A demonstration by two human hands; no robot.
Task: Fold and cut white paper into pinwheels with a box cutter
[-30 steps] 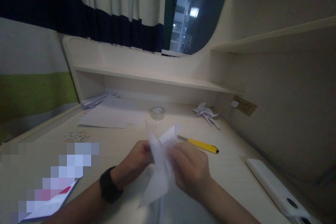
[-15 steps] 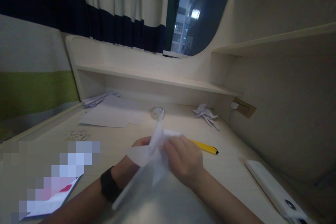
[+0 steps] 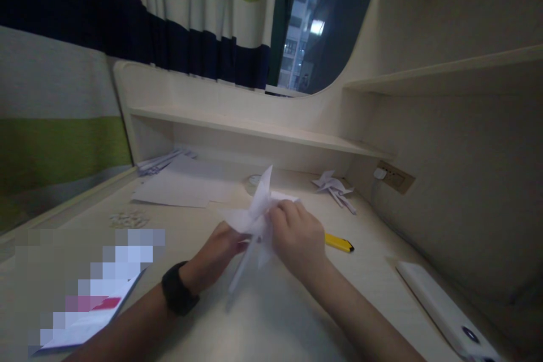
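Both hands on the paper pinwheel (image 3: 257, 212), held up just above the desk (image 3: 373, 271), centre of view. My right hand (image 3: 299, 237) is closed around its right side, fingers curled over the folded blades, thumb hidden behind the paper. My left hand (image 3: 218, 251) pinches it from the left and below, fingertips pressed together on the paper near the hub. One blade points up, another sticks out left. A thin white stick (image 3: 241, 266) runs down and left from the hub between my wrists; can't tell if either hand grips it. Black watch (image 3: 178, 289) on my left wrist.

Around the grip: yellow utility knife (image 3: 338, 243) lies flat on the desk just right of my right hand, partly hidden by it. Tape roll (image 3: 253, 182) sits behind the pinwheel, mostly covered by the upper blade. A second paper pinwheel (image 3: 334, 186) lies further back right, near the wall socket (image 3: 392, 176). White sheets (image 3: 182, 188) spread out back left, with small paper scraps (image 3: 127, 218) in front of them. White remote-like device (image 3: 441, 308) at the right edge of the desk, well apart from my hands. Booklet (image 3: 85, 325) at lower left, partly blurred.
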